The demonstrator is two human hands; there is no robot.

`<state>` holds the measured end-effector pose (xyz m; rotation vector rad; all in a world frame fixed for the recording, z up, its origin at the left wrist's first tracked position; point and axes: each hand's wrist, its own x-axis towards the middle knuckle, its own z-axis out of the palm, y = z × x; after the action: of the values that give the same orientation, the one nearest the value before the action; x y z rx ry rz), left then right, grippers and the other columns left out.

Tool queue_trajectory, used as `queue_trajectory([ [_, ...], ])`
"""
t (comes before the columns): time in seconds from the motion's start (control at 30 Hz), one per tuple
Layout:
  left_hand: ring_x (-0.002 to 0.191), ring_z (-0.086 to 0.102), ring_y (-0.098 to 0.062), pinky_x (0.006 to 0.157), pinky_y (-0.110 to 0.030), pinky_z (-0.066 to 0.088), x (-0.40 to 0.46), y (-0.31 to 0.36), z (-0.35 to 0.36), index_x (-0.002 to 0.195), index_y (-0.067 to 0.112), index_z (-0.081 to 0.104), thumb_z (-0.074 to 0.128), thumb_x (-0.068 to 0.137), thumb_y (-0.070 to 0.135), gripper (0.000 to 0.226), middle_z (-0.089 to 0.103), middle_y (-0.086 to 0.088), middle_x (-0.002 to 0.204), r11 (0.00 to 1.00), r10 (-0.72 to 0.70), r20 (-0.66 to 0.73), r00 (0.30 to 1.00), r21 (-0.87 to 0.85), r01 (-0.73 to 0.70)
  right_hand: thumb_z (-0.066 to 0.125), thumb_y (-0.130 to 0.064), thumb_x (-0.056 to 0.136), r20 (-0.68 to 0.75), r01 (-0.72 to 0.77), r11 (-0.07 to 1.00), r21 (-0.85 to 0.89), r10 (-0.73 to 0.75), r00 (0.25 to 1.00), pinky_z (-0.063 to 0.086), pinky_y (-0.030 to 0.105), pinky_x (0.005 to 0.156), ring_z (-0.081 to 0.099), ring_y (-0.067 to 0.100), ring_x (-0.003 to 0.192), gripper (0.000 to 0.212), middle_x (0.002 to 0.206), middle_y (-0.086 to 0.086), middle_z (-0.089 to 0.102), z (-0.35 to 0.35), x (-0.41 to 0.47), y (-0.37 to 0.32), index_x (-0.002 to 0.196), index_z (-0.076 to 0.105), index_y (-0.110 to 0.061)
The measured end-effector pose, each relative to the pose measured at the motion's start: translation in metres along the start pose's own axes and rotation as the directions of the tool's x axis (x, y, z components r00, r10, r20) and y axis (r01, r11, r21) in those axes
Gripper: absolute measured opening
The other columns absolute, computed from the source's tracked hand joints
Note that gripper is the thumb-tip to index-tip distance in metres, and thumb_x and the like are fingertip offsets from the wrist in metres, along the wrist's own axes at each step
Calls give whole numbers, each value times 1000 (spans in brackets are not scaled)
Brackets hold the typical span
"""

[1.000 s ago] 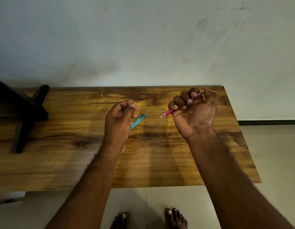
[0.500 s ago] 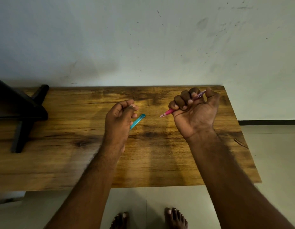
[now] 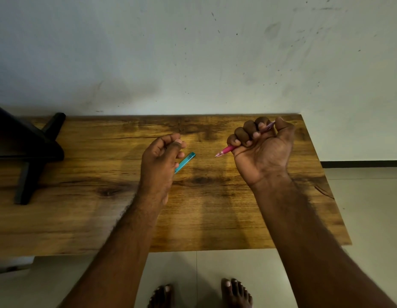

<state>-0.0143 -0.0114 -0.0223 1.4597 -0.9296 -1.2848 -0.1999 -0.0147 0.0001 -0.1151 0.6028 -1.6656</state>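
Holding 2 parts above the wooden table [image 3: 215,218]: our right hand [image 3: 263,150] is fisted around a pink pen [image 3: 228,150], tip poking out left toward the middle, the other end showing by the thumb. Our left hand [image 3: 158,161] has fingers curled on a teal pen cap [image 3: 186,161], free end angled up-right. Cap and pen tip sit near each other, not touching. Black stand [image 3: 31,150] sits at the table's left end.
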Motion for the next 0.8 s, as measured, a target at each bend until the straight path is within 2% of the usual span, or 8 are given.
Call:
queue_trajectory([
  [0.17,85,68,-7,77,-28,50,0,0,0,111,24,72,61,100,22,15,79,2,105,1000,2,0,1000,13,-2,39,-43,94,-3,-10,1000,0,10,1000,31,29,56,25,14,54,39,58,-1,32,0,0,0,67,45,-16],
  [0.27,85,67,-7,77,-29,50,0,0,0,109,25,72,62,100,23,14,79,2,104,1000,-2,0,1000,6,2,42,-40,88,4,-11,1000,-3,11,1000,30,29,55,26,14,53,32,58,-1,32,1,0,1,67,45,-16],
  [0.4,86,67,-8,78,-30,49,-1,0,0,109,26,72,61,100,23,14,79,2,106,1000,0,6,1000,10,0,35,-44,97,-4,-19,1000,2,19,1000,30,29,56,26,14,54,43,58,-1,32,-1,0,1,67,45,-16],
  [0.53,86,67,-7,77,-29,50,-1,0,0,110,26,72,61,101,23,15,79,4,104,1000,-4,3,1000,15,4,42,-40,88,3,-6,1000,-9,6,1000,31,29,56,26,14,53,32,57,-1,32,2,0,0,66,45,-16],
  [0.7,85,67,-7,78,-30,50,-1,-1,1,111,24,72,61,100,23,16,79,3,104,1000,-6,3,1000,12,6,34,-45,98,-3,-17,1000,4,17,1000,30,30,56,25,15,54,46,57,-1,32,1,0,1,65,46,-15],
  [0.8,84,67,-6,77,-29,50,0,-1,1,113,23,73,61,100,22,17,79,3,104,1000,-10,8,1000,18,10,34,-44,98,-3,-19,1000,3,19,1000,29,30,56,24,15,54,45,57,-1,32,1,0,1,65,46,-16],
])
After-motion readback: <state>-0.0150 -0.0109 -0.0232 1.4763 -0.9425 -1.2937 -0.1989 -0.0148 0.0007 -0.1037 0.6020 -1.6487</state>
